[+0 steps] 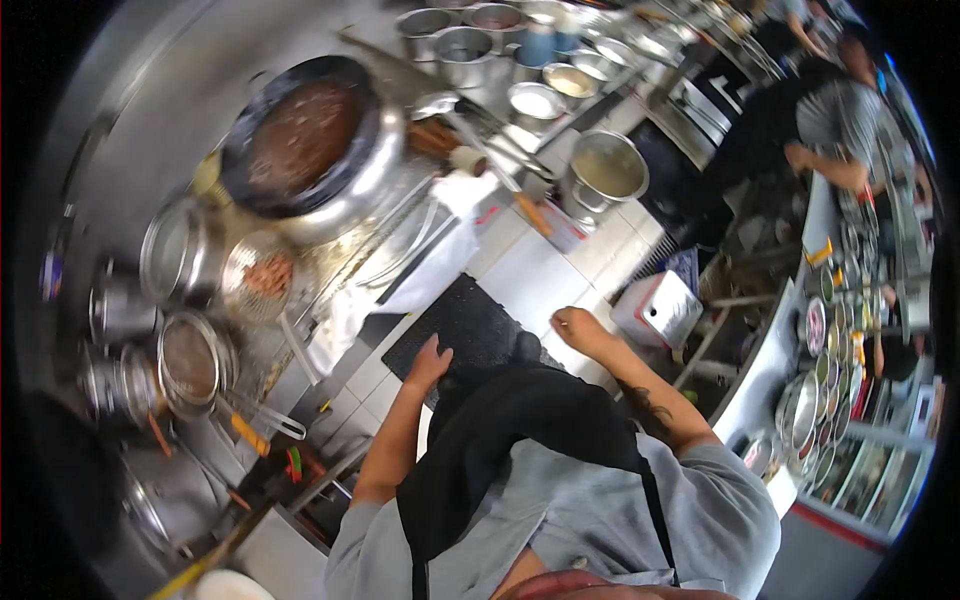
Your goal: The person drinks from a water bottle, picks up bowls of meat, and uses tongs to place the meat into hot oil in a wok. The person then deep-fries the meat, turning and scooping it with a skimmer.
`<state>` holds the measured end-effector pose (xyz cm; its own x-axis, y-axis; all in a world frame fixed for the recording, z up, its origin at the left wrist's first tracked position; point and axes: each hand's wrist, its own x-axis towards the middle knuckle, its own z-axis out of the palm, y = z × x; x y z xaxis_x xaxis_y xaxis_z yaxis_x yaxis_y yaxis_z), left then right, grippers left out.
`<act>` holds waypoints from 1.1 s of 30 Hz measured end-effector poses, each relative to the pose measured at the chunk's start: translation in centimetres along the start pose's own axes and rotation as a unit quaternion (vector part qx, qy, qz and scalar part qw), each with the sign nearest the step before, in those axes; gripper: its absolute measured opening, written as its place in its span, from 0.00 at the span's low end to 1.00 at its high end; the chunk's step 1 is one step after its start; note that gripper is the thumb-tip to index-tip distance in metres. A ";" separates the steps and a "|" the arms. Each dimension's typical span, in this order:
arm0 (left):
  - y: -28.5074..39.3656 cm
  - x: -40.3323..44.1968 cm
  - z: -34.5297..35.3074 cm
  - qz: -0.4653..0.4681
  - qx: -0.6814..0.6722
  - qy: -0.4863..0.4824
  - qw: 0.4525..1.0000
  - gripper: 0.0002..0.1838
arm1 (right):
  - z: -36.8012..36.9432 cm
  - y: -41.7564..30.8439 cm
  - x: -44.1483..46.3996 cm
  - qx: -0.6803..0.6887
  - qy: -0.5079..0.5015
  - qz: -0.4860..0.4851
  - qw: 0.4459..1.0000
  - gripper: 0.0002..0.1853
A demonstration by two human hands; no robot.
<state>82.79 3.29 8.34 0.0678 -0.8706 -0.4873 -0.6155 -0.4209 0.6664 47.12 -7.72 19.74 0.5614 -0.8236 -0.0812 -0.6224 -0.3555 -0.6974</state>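
My left hand (430,362) hangs low over the dark floor mat (462,325), its thumb held away from the fingers and nothing in it. Off to the right, my right hand (576,328) is held out over the floor tiles with its fingers curled in; no object shows in it. A white cloth (338,330) lies at the stove's edge, nearest to my left hand. Beyond it rests a perforated strainer (238,283) with pieces of meat (268,274). The large black wok (238,165) on the stove holds brown, bubbling liquid.
Metal pots (185,250) and a sieve over a pot (190,365) crowd the left side. A ladle with a wooden handle (533,214) juts from the stove. Behind stand a stockpot (610,165) and a white box (655,310). Another person (840,115) works by the right counter (765,370).
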 end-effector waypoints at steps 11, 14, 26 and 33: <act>11.3 30.0 6.3 0.348 0.210 0.181 0.896 0.36 | -0.3 7.7 -23.6 0.019 0.077 0.321 0.944 0.12; 16.1 31.5 5.3 0.247 0.224 0.026 0.942 0.24 | 2.1 5.8 -26.8 0.032 0.096 0.452 0.886 0.12; 14.3 35.1 8.3 0.132 0.273 0.037 0.952 0.29 | -0.7 2.8 -23.7 0.066 0.128 0.450 0.881 0.12; 10.7 15.2 5.2 0.057 0.083 -0.167 0.981 0.38 | -11.0 5.4 1.6 0.005 0.200 0.115 0.973 0.13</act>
<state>73.13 -13.10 5.12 -0.2525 -0.7660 -0.5911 -0.7255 -0.2543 0.6395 38.63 -15.78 23.71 0.1494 -0.9877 0.0453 -0.6998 -0.1380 -0.7009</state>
